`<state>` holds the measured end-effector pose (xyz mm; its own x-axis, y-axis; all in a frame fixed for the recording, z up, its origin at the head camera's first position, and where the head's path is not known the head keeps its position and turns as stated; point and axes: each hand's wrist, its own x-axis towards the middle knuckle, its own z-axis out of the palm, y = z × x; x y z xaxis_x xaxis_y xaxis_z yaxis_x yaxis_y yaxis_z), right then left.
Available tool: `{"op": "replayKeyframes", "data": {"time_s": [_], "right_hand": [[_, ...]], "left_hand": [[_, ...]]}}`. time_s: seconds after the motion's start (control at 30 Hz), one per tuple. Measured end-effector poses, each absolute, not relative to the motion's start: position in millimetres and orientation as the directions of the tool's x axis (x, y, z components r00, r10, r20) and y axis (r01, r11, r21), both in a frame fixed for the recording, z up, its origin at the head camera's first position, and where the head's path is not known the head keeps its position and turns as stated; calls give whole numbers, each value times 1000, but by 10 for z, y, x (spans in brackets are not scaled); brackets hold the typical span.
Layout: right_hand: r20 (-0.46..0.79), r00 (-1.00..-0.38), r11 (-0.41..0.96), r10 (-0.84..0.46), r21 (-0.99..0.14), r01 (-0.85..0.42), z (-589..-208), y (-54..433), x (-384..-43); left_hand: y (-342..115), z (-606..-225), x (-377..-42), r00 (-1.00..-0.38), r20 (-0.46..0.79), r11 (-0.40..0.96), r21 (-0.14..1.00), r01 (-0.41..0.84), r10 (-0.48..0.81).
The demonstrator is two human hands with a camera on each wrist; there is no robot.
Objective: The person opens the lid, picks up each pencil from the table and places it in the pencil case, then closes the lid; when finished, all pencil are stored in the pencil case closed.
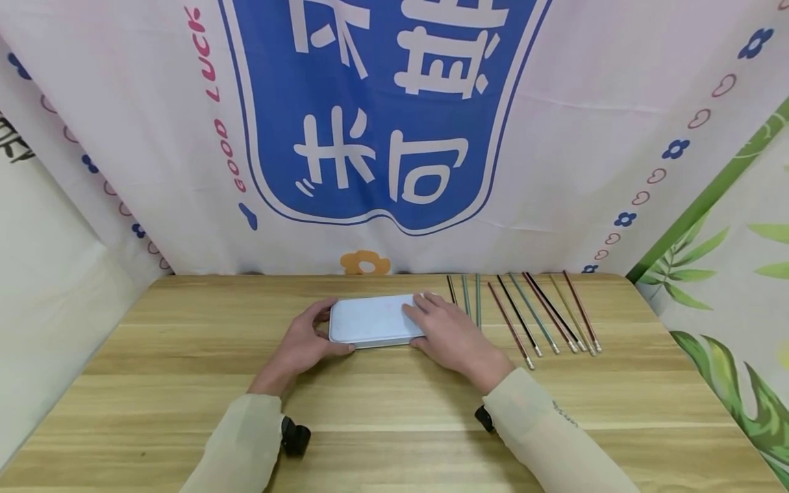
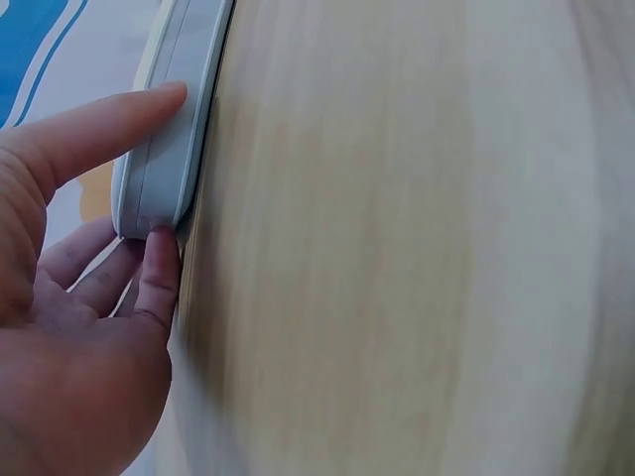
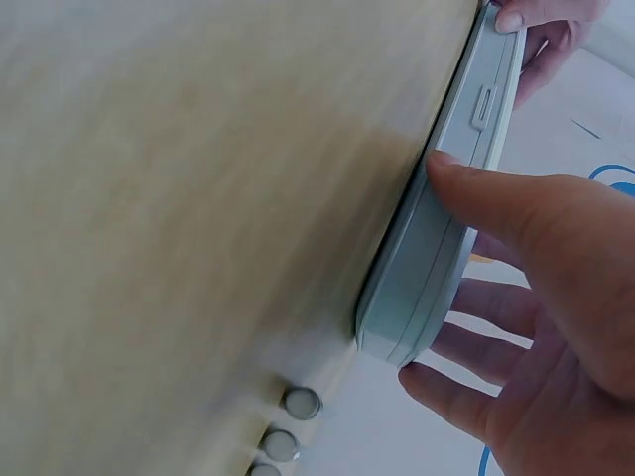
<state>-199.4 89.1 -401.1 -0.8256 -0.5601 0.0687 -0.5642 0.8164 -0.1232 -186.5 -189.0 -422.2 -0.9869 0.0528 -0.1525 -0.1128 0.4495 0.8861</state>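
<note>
A pale grey-blue hard pencil case with rounded corners lies closed on the table, a small clasp on its front side. My left hand grips its left end, thumb on the front side and fingers curled at the end. At the right end, my right hand holds it with the thumb against the front side and fingers over the lid and far end. The left wrist view shows the left thumb on the case's side wall. Whatever the case contains is hidden.
Several pencils with eraser ends lie side by side on the wooden table, right of the case. Some are partly behind the right hand. A printed cloth hangs along the table's far edge.
</note>
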Motion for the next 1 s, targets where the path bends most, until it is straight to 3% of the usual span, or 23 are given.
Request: {"op": "replayKeyframes", "data": {"time_s": [0.47,0.67,1.0], "right_hand": [[107,-819,815,-564,-85,-573,-3979,772,-2000],[109,-772,776,-626,-8,-630,-3943,590,-2000],[128,-659,669,-742,223,-709,-3827,364,-1972]], "left_hand": [[-1919,-4274,-1860,-985,-166,404,905,-136,40],[-1935,-4310,-1880,-983,-179,398,905,-148,41],[-1955,-4318,-1875,-984,-174,409,901,-146,32]]}}
